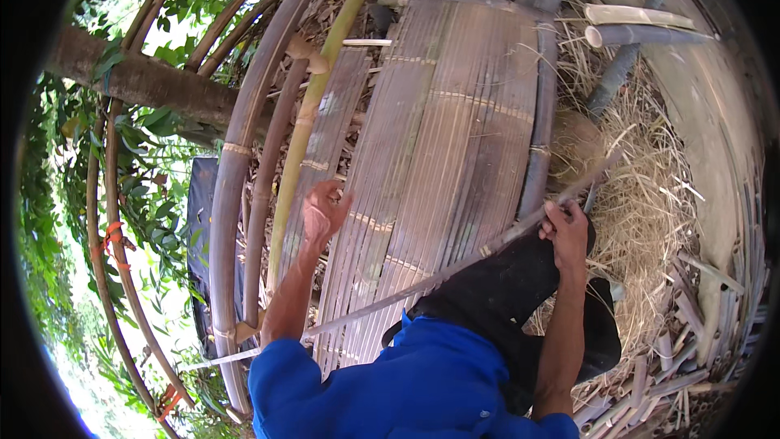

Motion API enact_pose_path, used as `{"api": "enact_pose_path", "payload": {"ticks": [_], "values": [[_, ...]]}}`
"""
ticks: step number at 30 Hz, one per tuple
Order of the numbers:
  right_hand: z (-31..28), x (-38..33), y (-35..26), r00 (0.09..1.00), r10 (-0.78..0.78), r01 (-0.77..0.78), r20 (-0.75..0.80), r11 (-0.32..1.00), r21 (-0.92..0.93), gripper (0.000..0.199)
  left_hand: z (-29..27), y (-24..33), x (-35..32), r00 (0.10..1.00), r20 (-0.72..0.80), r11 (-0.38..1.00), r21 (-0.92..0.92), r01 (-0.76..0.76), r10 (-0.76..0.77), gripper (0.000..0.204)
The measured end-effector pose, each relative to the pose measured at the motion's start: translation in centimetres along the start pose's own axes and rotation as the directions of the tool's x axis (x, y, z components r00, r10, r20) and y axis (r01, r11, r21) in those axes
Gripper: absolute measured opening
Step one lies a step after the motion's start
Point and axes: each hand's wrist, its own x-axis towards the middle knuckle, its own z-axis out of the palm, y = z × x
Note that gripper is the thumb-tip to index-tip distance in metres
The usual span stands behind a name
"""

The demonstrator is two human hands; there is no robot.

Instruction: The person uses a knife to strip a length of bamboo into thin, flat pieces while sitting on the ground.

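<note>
Outdoors among straw and cut bamboo, your right hand [566, 232] is closed around a long thin bamboo strip [422, 283] crossing your lap, while farther out your left hand [323, 213] presses open-fingered on the slatted bamboo panel [439, 138].

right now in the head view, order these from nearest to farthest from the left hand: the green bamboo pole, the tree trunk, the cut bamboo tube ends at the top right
1. Green bamboo pole: just left of the left hand, running up from it.
2. Tree trunk: up and to the left, past the curved bamboo poles.
3. Cut bamboo tube ends: far across the slat panel, at the upper right.
</note>
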Motion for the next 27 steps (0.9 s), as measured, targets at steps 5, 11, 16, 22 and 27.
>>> {"api": "enact_pose_path", "payload": {"ticks": [5,11,16,22,27], "values": [[0.4,3.7,-2.0,0.996,-0.09,0.088,-0.024,0.993,-0.076,0.034,1.6,13.5,-5.3,0.597,0.78,0.577,-0.579,0.576,0.187,0.048],[-4.6,6.7,-3.0,0.995,-0.095,0.096,0.03,0.993,-0.067,0.036,1.2,18.2,-6.9,0.715,0.699,0.852,-0.381,0.36,0.011,0.032],[-17.5,8.6,1.0,0.916,-0.081,0.007,-0.393,0.983,-0.186,0.036,2.3,22.1,-2.7,0.843,0.535,0.906,-0.385,0.178,0.061,0.025],[-31.0,12.5,15.7,0.83,-0.248,-0.193,-0.499,0.712,-0.675,0.059,9.1,28.4,3.9,0.892,0.383,0.958,-0.242,-0.155,0.241,0.021],[-33.1,16.1,21.5,0.81,-0.276,-0.304,-0.518,0.557,-0.773,0.07,15.6,32.4,5.4,0.835,0.274,0.865,0.021,-0.502,0.478,0.031]]}}
